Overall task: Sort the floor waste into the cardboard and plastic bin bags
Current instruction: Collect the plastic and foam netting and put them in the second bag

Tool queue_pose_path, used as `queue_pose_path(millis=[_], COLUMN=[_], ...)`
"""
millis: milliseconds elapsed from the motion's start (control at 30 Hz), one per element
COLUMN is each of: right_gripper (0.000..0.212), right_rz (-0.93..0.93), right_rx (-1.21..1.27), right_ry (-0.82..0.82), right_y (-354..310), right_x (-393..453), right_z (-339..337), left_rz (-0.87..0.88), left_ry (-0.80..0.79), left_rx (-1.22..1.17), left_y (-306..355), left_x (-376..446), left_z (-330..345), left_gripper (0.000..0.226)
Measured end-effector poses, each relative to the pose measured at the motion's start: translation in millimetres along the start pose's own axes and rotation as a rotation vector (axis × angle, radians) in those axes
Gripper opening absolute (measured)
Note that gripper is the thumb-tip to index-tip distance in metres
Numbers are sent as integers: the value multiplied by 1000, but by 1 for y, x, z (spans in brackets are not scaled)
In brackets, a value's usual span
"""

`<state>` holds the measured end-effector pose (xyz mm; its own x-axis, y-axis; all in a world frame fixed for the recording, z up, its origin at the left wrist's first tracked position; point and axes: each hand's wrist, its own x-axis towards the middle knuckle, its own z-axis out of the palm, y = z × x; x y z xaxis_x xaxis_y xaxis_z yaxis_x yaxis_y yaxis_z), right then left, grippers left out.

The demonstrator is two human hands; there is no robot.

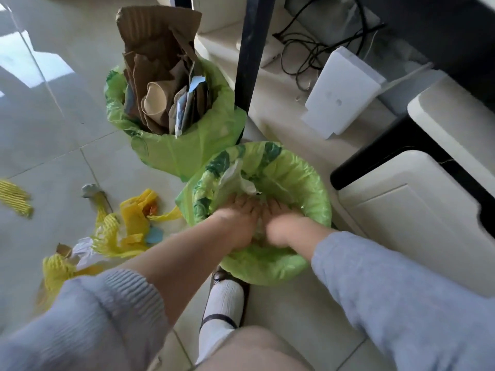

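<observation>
Both hands are reaching down into the nearer green bin bag [308, 183], side by side and almost touching. Left hand [238, 218] is lying palm down with fingers stretched out, pressing on crumpled clear and white plastic [241, 180] inside the bag. Right hand [281, 223] is motion-blurred, fingers pointing into the same pile; cannot tell if it is gripping anything or just pushing. Both forearms are coming out of pale blue sleeves [388, 285].

Farther green bin bag [187, 151] is standing just behind and left of the near one, stuffed with upright brown cardboard [158, 49] and some paper pieces. Floor waste [128, 226] is lying on the tiles to the left: yellow foam netting, yellow plastic bags, scraps of white paper and a bit of blue. One more yellow net piece [16, 196] is sitting apart at the left edge.

A foot in a white sock [222, 298] is standing just below the near bag
</observation>
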<state>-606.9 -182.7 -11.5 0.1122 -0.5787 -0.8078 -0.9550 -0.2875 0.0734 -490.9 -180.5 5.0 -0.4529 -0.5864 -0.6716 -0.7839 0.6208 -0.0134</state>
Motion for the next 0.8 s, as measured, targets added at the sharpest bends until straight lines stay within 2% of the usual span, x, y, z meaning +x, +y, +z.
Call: queue_pose_path(millis=[100, 200, 267, 333, 400, 467, 633, 800], right_gripper=[104, 96, 85, 71, 61, 57, 55, 71], right_rz=[-4, -91, -145, -210, -314, -425, -594, -565], right_rx=[23, 100, 172, 256, 323, 328, 298, 205], right_ry=[38, 139, 298, 520, 676, 700, 563, 370], right_y=[0, 2, 0, -10, -32, -62, -139, -194], right_x=[-30, -75, -105, -134, -157, -166, -138, -71], right_z=[-15, -32, -42, -53, -64, -70, -63, -31], left_rz=[126, 160, 136, 22, -128, -267, -580, -766], left_ry=[292, 493, 650, 743, 750, 753, 698, 566], left_rx=[-20, -101, -113, -125, -197, -293, -540, -746], left_y=[-2, -16, -33, -54, -72, -87, -109, -112], left_x=[-34, -79, -112, -144, -174, -199, -238, -245], left_z=[-11, -17, -11, 7, 31, 58, 129, 198], left_gripper=[72, 57, 47, 46, 43, 42, 38, 42])
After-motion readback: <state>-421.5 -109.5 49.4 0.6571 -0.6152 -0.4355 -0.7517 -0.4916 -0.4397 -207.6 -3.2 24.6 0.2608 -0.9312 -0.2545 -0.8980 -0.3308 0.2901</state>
